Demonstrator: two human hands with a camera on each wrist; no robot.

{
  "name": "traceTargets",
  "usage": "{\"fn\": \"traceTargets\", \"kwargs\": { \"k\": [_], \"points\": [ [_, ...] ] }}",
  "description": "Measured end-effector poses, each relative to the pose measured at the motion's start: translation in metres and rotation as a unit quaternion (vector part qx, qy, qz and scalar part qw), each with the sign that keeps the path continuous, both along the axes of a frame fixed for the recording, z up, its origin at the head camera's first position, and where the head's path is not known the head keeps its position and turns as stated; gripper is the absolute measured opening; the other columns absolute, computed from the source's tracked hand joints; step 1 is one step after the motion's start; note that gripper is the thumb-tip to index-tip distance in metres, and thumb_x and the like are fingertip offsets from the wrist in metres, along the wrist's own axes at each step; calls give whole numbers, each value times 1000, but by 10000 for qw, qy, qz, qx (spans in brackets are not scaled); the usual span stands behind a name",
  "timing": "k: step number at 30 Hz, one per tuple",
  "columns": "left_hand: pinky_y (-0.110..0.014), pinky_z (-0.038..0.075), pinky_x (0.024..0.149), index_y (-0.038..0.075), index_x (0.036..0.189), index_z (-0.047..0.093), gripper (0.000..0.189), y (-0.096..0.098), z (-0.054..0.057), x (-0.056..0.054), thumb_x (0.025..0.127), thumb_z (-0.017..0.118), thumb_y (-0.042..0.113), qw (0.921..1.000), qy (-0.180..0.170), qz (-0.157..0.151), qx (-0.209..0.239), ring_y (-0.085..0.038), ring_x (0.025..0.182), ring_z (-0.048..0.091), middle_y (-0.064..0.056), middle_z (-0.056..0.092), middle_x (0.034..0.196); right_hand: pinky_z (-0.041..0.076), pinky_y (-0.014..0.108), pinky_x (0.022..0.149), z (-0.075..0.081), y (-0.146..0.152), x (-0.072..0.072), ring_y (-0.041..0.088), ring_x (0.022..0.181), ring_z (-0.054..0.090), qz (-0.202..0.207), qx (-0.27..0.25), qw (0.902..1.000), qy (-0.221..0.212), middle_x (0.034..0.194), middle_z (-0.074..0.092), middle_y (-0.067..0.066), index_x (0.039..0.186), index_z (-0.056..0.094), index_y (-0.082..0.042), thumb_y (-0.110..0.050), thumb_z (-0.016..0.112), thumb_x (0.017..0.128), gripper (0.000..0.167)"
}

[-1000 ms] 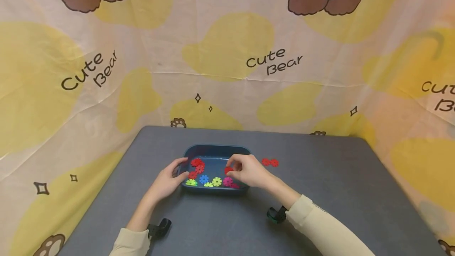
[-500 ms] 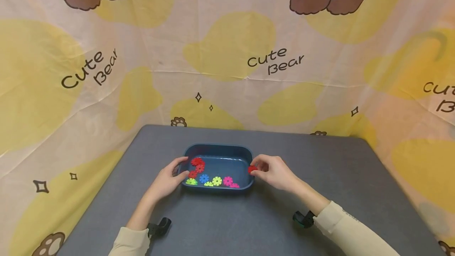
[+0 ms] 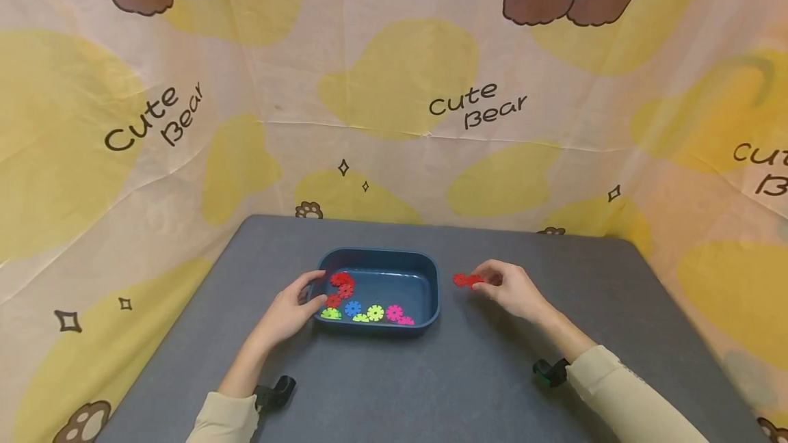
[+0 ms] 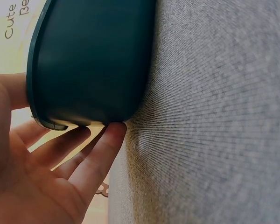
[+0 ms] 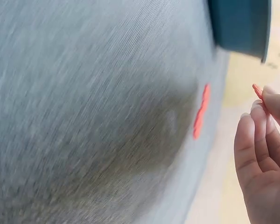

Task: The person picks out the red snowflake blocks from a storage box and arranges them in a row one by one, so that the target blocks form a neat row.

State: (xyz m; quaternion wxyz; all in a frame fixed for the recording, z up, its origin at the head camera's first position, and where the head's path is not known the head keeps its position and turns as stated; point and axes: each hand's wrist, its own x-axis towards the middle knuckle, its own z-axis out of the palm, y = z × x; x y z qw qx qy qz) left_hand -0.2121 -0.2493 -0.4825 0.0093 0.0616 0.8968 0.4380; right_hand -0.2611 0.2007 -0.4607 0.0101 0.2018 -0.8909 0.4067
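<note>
A dark blue plastic tray stands on the table, holding several snowflake building discs in red, blue, yellow-green and pink. My left hand holds its left end, with the fingertips against the outer wall and the thumb by the rim. Between thumb and fingertips my right hand pinches a red snowflake disc, raised over the table to the right of the tray. Right by that hand, red snowflake discs lie flat on the tabletop; in the head view the fingers partly hide them.
The grey tabletop extends around the tray, its back edge meeting a printed bear curtain. Each wrist carries a black camera mount, one on the left and one on the right.
My right hand has carried the red snowflake disc out of the tray, over its right rim, to beside the red discs on the table. The left hand has stayed at the tray's left end.
</note>
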Motion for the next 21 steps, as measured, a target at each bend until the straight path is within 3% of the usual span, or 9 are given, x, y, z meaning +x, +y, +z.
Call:
{"fn": "traceTargets", "kwargs": {
  "k": [7, 15, 21],
  "points": [
    [-61, 41, 108, 12, 150, 47, 56, -1, 1, 0, 98, 67, 21, 10000, 12, 18, -34, -49, 140, 42, -23, 41, 156, 49, 30, 56, -9, 14, -11, 17, 66, 60, -119, 141, 9998, -15, 83, 69, 11, 109, 72, -7, -9, 77, 91, 20],
    [-61, 42, 107, 13, 150, 47, 56, -1, 1, 0, 98, 67, 22, 10000, -3, 33, -56, -49, 139, 43, -23, 41, 156, 50, 31, 59, -20, 24, -23, 17, 69, 59, -397, 478, 9979, -194, 82, 65, 2, 110, 71, -7, -10, 76, 91, 19],
    [-61, 41, 107, 14, 150, 47, 55, -1, 0, 2, 98, 67, 21, 10000, 1, 53, -50, -49, 140, 42, -23, 41, 156, 46, 32, 59, -25, 29, -26, 16, 68, 54, -363, 897, 9951, -191, 79, 62, -1, 107, 71, -6, -11, 76, 91, 17]
  ]
}}
